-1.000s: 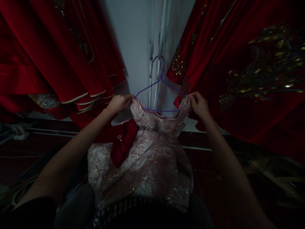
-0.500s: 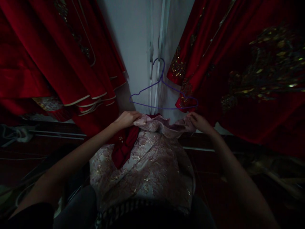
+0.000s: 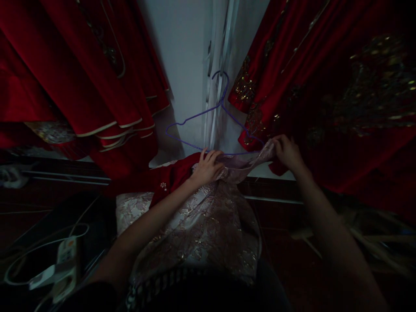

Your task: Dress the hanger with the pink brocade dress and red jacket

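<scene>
A pale pink brocade garment (image 3: 224, 221) with shiny metallic patterning spreads over my lap. My right hand (image 3: 287, 152) pinches its upper edge and pulls that corner up and out to the right. Bent over the same edge near the middle are the fingers of my left hand (image 3: 207, 168), gripping the cloth. Red fabric with a small beaded ornament (image 3: 163, 186) lies under and left of my left wrist. Just beyond both hands hangs a purple hanger (image 3: 195, 115); its lower bar passes close behind the garment's edge, and whether they touch I cannot tell.
Red garments (image 3: 110, 86) with pale piping hang at the left, and a red garment with gold sequins (image 3: 373, 86) hangs at the right. A white door or panel (image 3: 182, 52) stands between them. At lower left lies a power strip (image 3: 66, 260) with white cables. The room is dim.
My left hand has moved right along the garment's edge toward the middle. My right hand has risen and shifted right, stretching the edge upward. The view has shifted slightly.
</scene>
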A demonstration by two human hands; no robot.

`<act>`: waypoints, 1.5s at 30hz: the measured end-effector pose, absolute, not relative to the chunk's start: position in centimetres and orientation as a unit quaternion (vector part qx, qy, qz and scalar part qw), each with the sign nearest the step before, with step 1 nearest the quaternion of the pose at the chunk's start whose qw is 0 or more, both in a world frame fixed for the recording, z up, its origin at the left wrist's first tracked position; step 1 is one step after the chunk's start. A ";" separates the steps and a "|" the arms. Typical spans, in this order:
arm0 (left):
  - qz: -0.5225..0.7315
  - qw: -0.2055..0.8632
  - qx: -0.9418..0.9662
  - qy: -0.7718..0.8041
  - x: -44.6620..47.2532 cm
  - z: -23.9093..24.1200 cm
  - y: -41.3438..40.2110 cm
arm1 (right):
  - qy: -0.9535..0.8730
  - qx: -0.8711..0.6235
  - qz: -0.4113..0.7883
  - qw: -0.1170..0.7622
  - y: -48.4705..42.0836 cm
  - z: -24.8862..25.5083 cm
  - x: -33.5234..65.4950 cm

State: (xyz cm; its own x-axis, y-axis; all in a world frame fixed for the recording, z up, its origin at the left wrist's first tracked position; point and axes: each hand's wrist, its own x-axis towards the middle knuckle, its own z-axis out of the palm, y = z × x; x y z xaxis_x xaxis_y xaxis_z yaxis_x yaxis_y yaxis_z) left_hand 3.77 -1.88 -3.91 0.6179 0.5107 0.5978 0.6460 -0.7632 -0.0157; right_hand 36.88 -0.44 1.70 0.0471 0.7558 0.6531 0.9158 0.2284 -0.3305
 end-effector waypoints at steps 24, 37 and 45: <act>-0.295 0.089 -0.896 -0.319 3.2 -2.8 -2.3 | -0.650 -0.629 -0.084 0.418 -1.0 2.1 36.4; -0.390 -0.124 -0.853 -0.323 3.3 0.0 -1.4 | -0.638 -0.604 -0.066 0.473 0.8 3.4 25.8; -0.514 -0.145 -0.676 -0.508 -9.5 0.4 6.6 | -0.625 -0.594 -0.079 0.500 1.1 4.2 27.0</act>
State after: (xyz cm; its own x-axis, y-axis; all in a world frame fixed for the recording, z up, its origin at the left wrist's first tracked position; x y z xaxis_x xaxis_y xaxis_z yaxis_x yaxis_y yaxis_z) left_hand -9.54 6.62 0.38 -0.0444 0.8352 0.5481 0.5381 -0.4422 0.7175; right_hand 27.04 1.07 4.23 0.2064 0.6637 0.7189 0.8220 0.2810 -0.4954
